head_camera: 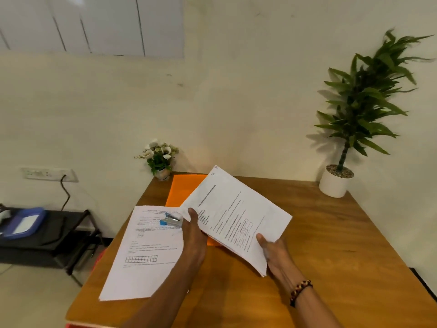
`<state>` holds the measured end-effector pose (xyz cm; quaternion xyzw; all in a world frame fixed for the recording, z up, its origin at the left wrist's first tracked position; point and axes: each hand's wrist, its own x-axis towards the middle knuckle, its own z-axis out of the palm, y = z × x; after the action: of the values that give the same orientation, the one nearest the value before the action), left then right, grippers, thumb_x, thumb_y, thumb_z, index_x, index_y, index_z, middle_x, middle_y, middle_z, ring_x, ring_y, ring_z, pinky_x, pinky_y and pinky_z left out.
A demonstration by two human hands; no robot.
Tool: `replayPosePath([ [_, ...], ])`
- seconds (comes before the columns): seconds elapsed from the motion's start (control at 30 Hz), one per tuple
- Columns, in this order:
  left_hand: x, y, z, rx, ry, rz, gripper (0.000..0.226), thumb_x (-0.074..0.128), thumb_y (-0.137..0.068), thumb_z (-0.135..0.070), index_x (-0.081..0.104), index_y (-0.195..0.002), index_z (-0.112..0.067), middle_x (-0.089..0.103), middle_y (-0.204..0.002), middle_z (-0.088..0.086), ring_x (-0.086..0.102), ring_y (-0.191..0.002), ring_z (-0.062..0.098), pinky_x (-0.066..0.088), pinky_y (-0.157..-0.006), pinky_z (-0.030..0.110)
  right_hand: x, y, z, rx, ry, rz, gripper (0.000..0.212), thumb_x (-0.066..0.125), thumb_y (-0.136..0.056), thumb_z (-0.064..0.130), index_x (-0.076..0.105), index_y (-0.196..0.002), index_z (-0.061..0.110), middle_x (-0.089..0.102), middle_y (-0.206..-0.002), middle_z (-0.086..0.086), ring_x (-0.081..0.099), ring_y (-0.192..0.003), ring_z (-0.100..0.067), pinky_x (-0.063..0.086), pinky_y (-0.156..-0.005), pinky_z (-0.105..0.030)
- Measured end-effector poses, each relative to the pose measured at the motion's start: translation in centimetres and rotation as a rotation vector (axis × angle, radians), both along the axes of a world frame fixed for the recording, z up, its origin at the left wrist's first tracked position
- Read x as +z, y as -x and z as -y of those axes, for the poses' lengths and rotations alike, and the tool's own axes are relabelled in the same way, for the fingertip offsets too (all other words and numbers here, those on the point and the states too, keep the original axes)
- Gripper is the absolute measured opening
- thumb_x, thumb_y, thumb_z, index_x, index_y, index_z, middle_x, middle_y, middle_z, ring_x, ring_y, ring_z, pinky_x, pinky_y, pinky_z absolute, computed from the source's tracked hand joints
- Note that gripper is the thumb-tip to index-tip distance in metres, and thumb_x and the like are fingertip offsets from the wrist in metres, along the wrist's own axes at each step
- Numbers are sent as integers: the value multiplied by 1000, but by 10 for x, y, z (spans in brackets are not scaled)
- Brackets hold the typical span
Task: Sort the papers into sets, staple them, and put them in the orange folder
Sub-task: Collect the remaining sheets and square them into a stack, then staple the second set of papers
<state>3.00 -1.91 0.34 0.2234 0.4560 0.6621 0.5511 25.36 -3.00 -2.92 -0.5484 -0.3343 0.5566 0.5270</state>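
Nearest, the right hand (274, 250), with a beaded bracelet (300, 292) on its wrist, grips the near edge of a stack of printed papers (236, 216), thumb on top and fingers hidden underneath. The left hand (192, 229) holds the same stack at its left edge, thumb pressed on the top sheet. The stack is lifted off the wooden tabletop (331, 256) and tilted, its far corner raised.

Left of the left hand, a second set of papers (144, 256) lies flat on the tabletop, its near corner reaching the tabletop's edge. A blue stapler (170, 220) rests on the far part of that set, just beside the left hand's fingers.

Beyond both hands, the orange folder (183, 189) lies on the tabletop, partly covered by the held stack; a sliver of it shows under the stack between the hands.

Farther off, a small flower pot (160, 159) stands past the folder by the wall, and a tall potted plant (354, 114) stands far to the right of the right hand.
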Motion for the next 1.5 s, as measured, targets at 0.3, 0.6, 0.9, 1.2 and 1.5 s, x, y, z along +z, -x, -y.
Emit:
replayPosePath([
  [0.3, 3, 82, -10, 99, 198, -197, 50, 51, -97, -57, 50, -136, -25, 70, -119, 4, 70, -103, 28, 59, -90, 54, 13, 32, 1, 208, -30, -73, 64, 89, -74, 9, 60, -129, 20, 71, -125, -13, 69, -114, -36, 53, -96, -63],
  [0.6, 17, 128, 1, -160, 120, -438, 60, 53, -85, -70, 63, -122, -24, 75, -115, 5, 72, -105, 31, 56, -96, 57, 102, 55, -45, 613, -20, 461, 55, 79, -81, 50, 56, -128, 33, 75, -115, 2, 75, -100, -18, 61, -88, -42],
  [0.9, 24, 135, 12, -224, 111, -373, 36, 48, -101, -48, 62, -125, -25, 75, -117, 2, 74, -103, 26, 58, -94, 50, 82, 132, -54, 391, -339, 390, 31, 55, -102, 9, 55, -130, 22, 67, -117, 14, 66, -99, 10, 53, -74, -13],
  [1.2, 19, 141, 21, -136, 90, -464, 32, 38, -107, -42, 68, -108, -29, 77, -104, -6, 73, -99, 23, 56, -91, 48, 50, 141, -55, 311, -390, 396, 33, 58, -102, 15, 58, -134, 23, 68, -129, 4, 66, -117, -14, 56, -95, -38],
  [1.5, 29, 178, 13, -130, 205, -620, 28, 37, -108, -38, 63, -105, -29, 75, -104, 2, 71, -98, 23, 56, -86, 37, 58, 151, -74, 337, -285, 443, 14, 66, -98, 26, 60, -111, 23, 70, -106, -3, 69, -94, -21, 58, -74, -40],
])
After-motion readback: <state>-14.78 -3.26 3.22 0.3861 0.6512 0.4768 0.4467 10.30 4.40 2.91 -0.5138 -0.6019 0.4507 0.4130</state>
